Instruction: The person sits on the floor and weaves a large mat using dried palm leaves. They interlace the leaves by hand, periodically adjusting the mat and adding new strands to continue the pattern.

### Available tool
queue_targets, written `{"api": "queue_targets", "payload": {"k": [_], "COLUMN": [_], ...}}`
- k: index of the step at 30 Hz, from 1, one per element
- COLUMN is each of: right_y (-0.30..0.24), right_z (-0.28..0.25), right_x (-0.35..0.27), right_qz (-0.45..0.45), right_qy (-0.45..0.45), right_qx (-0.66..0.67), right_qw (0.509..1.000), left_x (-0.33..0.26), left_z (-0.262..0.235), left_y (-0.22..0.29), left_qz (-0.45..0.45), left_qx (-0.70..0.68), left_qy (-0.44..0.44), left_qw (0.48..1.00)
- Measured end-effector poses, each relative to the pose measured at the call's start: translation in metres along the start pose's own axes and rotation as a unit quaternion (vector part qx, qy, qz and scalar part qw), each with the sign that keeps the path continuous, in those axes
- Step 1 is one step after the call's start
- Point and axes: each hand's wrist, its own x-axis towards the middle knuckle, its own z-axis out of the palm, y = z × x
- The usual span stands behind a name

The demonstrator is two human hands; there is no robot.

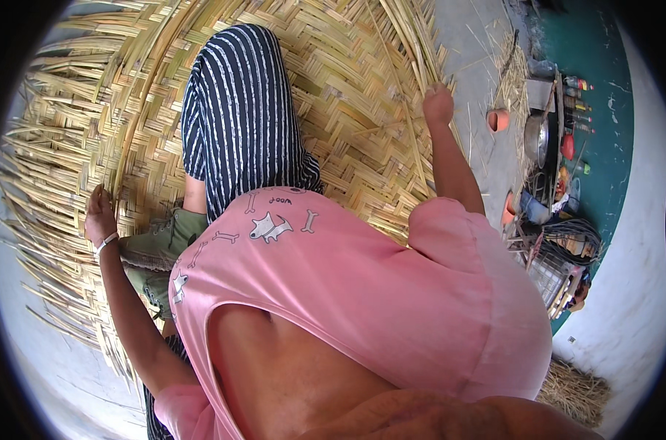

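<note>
A large mat (pixel 348 158) of split, straw-coloured strips in a zigzag weave spreads beneath me. Long loose strips (pixel 47 220) fan out beyond its left side. My left hand (pixel 100 218), with a white band at the wrist, is at that side; its fingers are bent and pressed together at the lower end of a long strip (pixel 131 143). My right hand (pixel 438 107) is closed like a fist at the mat's right edge, beside a bundle of strips (pixel 419 55). What its fingers hold is hidden.
My knee in striped cloth (pixel 241 103) and my green shoes (pixel 160 238) rest on the mat. Along the green wall at right stand an orange clay pot (pixel 498 120), a metal pot (pixel 536 139), bottles and coiled black cable (pixel 571 240). Straw (pixel 579 392) lies at lower right.
</note>
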Motion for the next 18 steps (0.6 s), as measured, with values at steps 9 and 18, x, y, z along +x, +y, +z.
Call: {"api": "queue_targets", "payload": {"k": [9,18], "right_y": [0.049,0.012], "right_z": [0.039,-0.008], "right_x": [0.057,0.007], "right_qz": [0.084,-0.058], "right_qy": [-0.207,-0.2], "right_qx": [-0.03,0.022], "right_qw": [0.974,0.978], "left_x": [-0.012,-0.011], "left_z": [-0.015,-0.011], "left_y": [0.022,0.015], "left_qz": [0.015,-0.015], "left_qx": [-0.025,-0.031], "left_qy": [-0.018,-0.042], "left_qw": [0.999,0.999]}}
